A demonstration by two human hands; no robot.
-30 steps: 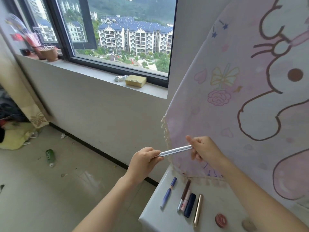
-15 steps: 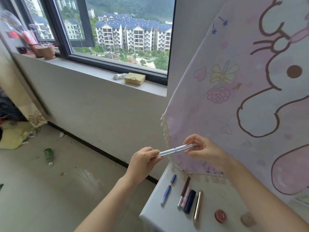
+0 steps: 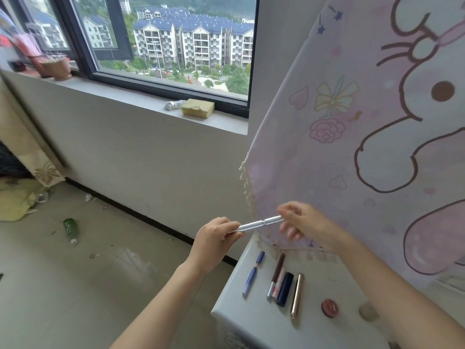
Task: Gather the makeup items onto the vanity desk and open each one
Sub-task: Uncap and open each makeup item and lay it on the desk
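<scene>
A slim silver metal tube (image 3: pixel 261 223), jointed near its cap, is held level in the air near the worktop's (image 3: pixel 254 321) far corner. The left hand (image 3: pixel 214 238) grips its body and the right hand (image 3: pixel 304 222) pinches the cap end, lower fingers loose and blurred. On the smooth white worktop lie a blue pen (image 3: pixel 252 274), a navy tube (image 3: pixel 285 289), a glossy gold tube (image 3: pixel 297 295) and a round red pot (image 3: pixel 330 308) — any lettering is too small to read.
</scene>
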